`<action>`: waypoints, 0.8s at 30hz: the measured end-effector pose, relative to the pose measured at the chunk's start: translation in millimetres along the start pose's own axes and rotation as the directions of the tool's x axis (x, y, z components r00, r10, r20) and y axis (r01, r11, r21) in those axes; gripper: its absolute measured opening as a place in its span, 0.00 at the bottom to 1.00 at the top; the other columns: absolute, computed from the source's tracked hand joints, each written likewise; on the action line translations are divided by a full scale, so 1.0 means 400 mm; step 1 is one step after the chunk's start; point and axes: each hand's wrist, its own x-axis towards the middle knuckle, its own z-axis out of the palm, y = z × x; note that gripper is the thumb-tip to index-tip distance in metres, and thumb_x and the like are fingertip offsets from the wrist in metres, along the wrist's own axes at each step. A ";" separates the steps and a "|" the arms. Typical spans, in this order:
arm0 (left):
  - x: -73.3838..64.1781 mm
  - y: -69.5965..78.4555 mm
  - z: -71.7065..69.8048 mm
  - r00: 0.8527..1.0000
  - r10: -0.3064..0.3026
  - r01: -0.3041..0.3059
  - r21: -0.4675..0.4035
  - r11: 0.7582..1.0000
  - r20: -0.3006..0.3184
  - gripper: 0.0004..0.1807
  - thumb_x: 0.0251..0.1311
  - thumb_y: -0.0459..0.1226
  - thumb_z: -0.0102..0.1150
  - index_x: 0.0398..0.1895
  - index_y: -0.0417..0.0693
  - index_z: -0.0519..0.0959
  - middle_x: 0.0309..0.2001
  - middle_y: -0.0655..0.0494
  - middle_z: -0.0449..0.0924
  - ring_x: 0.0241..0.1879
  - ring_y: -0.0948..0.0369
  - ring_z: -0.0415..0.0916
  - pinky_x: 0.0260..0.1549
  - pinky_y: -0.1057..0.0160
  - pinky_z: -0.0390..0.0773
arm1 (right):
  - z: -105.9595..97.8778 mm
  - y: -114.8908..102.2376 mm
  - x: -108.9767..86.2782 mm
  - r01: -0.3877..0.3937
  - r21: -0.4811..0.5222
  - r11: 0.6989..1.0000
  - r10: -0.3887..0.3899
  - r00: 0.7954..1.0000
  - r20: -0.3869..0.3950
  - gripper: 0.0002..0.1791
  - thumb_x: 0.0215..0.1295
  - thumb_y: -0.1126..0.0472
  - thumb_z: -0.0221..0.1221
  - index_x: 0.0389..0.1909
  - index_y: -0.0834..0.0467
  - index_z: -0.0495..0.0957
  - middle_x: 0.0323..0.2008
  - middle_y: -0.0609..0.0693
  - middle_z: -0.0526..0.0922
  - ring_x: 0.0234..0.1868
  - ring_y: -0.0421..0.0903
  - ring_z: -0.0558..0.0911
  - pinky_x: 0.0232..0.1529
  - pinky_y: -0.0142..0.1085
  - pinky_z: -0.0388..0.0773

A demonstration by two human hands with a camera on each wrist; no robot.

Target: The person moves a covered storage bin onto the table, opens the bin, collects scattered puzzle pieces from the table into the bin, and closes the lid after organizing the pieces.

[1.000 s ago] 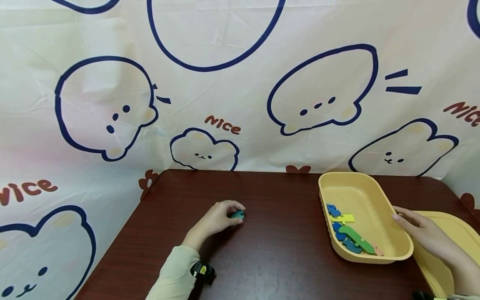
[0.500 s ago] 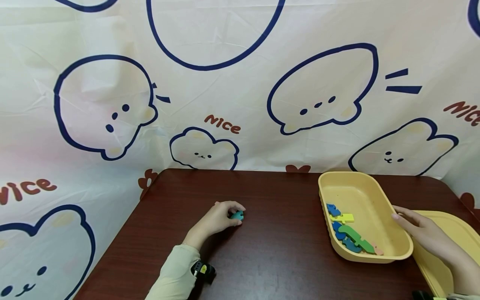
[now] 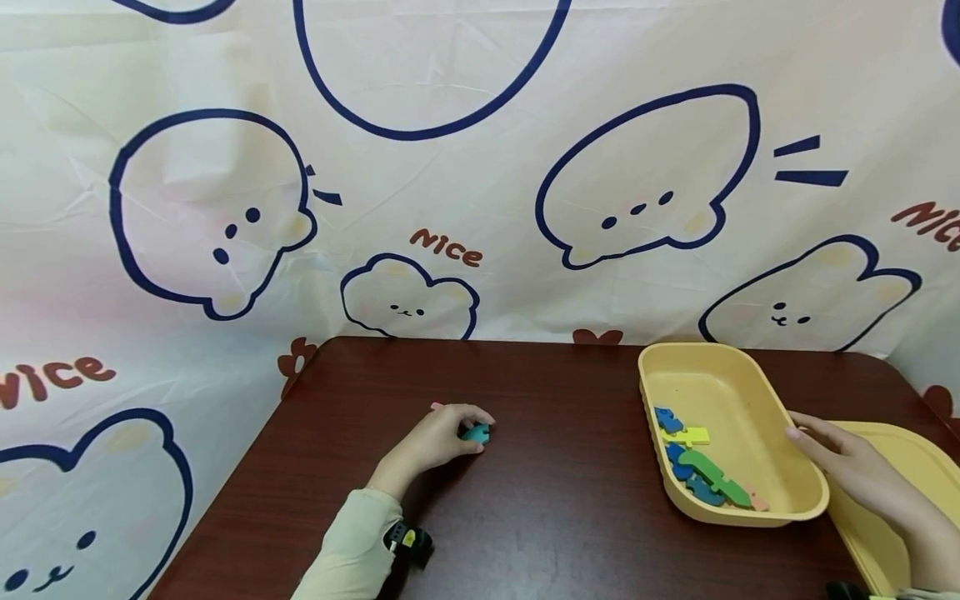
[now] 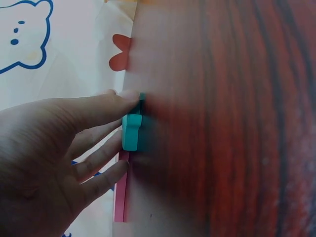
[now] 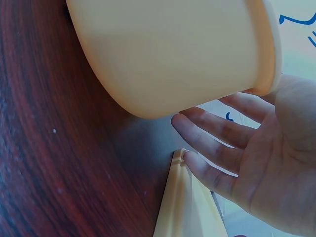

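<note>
In the head view my left hand [image 3: 433, 437] is low over the middle of the table, its thumb and fingers pinching a small teal puzzle piece [image 3: 476, 433]. From the left wrist, that teal piece [image 4: 132, 132] shows its edge; a flat pink piece [image 4: 121, 192] lies just beyond it, the lower fingers close against it. Only a tip of the pink piece [image 3: 437, 406] shows behind the hand from above. My right hand [image 3: 851, 458] rests at the right rim of a yellow box [image 3: 731, 518], fingers loosely extended along its outer wall [image 5: 168, 59].
Inside the box, along its left side, are several flat pieces, among them a green one [image 3: 712, 479], a yellow one [image 3: 692, 436] and blue ones [image 3: 667, 419]. A yellow lid [image 3: 892, 442] lies beneath the right forearm. A printed cloth [image 3: 510, 300] hangs behind the brown table [image 3: 555, 500].
The teal piece has turned slightly in my left fingers, and a pink tip now shows behind that hand. My right hand and the box have stayed in place.
</note>
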 end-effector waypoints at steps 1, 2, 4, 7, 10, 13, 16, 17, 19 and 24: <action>0.000 0.002 0.000 1.000 0.002 -0.002 0.005 1.000 0.001 0.19 0.57 0.33 0.71 0.52 0.49 0.83 0.45 0.57 0.81 0.47 0.56 0.77 0.43 0.57 0.78 | -0.001 0.000 0.000 0.000 -0.001 1.000 0.000 1.000 0.000 0.41 0.79 0.42 0.41 0.72 0.75 0.51 0.66 0.82 0.55 0.63 0.77 0.61 0.51 0.66 0.68; 0.001 0.003 0.000 1.000 0.003 -0.003 0.011 1.000 0.002 0.19 0.56 0.33 0.71 0.52 0.49 0.83 0.46 0.56 0.81 0.47 0.56 0.77 0.43 0.57 0.78 | -0.002 0.001 0.000 -0.001 0.000 1.000 0.001 1.000 0.001 0.41 0.79 0.42 0.41 0.72 0.75 0.51 0.66 0.82 0.55 0.63 0.77 0.61 0.51 0.66 0.68; 0.000 0.004 0.000 1.000 0.003 -0.003 0.019 1.000 0.007 0.19 0.56 0.32 0.71 0.52 0.49 0.83 0.46 0.56 0.81 0.47 0.56 0.77 0.42 0.57 0.78 | -0.003 0.002 0.000 0.003 -0.010 1.000 -0.003 1.000 0.000 0.41 0.79 0.42 0.41 0.72 0.75 0.52 0.66 0.82 0.56 0.62 0.76 0.62 0.50 0.60 0.72; 0.000 0.004 -0.001 1.000 0.000 -0.001 0.021 1.000 0.011 0.19 0.57 0.32 0.71 0.53 0.49 0.83 0.45 0.57 0.81 0.46 0.57 0.77 0.41 0.58 0.78 | -0.002 0.005 -0.001 0.029 -0.026 0.999 -0.030 1.000 -0.009 0.39 0.79 0.44 0.42 0.72 0.74 0.54 0.65 0.80 0.59 0.62 0.75 0.64 0.45 0.42 0.75; 0.000 0.004 -0.002 1.000 0.010 -0.010 0.022 1.000 0.010 0.18 0.58 0.33 0.70 0.52 0.49 0.82 0.44 0.58 0.81 0.45 0.57 0.77 0.41 0.58 0.78 | -0.001 0.008 -0.002 0.043 -0.033 0.999 -0.044 0.999 -0.018 0.38 0.79 0.44 0.42 0.71 0.74 0.55 0.65 0.80 0.60 0.62 0.74 0.64 0.43 0.39 0.75; -0.001 0.004 -0.003 1.000 0.018 -0.018 0.017 1.000 0.003 0.17 0.58 0.33 0.70 0.52 0.49 0.82 0.44 0.59 0.81 0.45 0.58 0.77 0.41 0.59 0.78 | 0.000 0.008 -0.002 0.044 -0.028 0.999 -0.045 0.999 -0.017 0.38 0.79 0.44 0.42 0.72 0.74 0.55 0.65 0.80 0.60 0.62 0.75 0.64 0.48 0.50 0.74; 0.000 0.008 -0.005 0.999 0.032 -0.032 0.008 0.999 -0.008 0.18 0.58 0.33 0.70 0.52 0.49 0.82 0.43 0.59 0.81 0.44 0.60 0.77 0.41 0.60 0.78 | -0.001 0.007 0.000 0.039 -0.030 0.999 -0.039 0.999 -0.013 0.38 0.79 0.44 0.42 0.72 0.74 0.55 0.65 0.80 0.59 0.62 0.75 0.64 0.47 0.49 0.75; 0.001 0.010 -0.005 0.999 0.039 -0.038 0.005 0.999 -0.012 0.18 0.58 0.33 0.70 0.52 0.48 0.82 0.42 0.59 0.81 0.43 0.60 0.77 0.40 0.60 0.78 | -0.002 0.008 0.000 0.037 -0.033 0.999 -0.037 0.999 -0.012 0.39 0.79 0.44 0.42 0.71 0.74 0.55 0.65 0.80 0.59 0.62 0.75 0.64 0.45 0.45 0.75; 0.001 0.014 -0.006 0.998 0.058 -0.058 0.000 0.998 -0.022 0.18 0.59 0.32 0.69 0.53 0.47 0.82 0.41 0.59 0.81 0.42 0.61 0.77 0.40 0.61 0.77 | -0.003 0.007 0.001 0.033 -0.036 0.999 -0.033 0.999 -0.011 0.39 0.79 0.44 0.42 0.71 0.74 0.55 0.65 0.80 0.60 0.62 0.74 0.64 0.42 0.40 0.75; 0.006 0.022 -0.007 0.995 0.093 -0.094 -0.014 0.995 -0.044 0.17 0.59 0.31 0.68 0.52 0.46 0.82 0.39 0.60 0.81 0.39 0.61 0.77 0.41 0.58 0.77 | -0.003 0.006 0.001 0.031 -0.035 0.999 -0.031 0.999 -0.013 0.39 0.79 0.43 0.42 0.71 0.75 0.55 0.65 0.80 0.60 0.62 0.74 0.64 0.41 0.35 0.74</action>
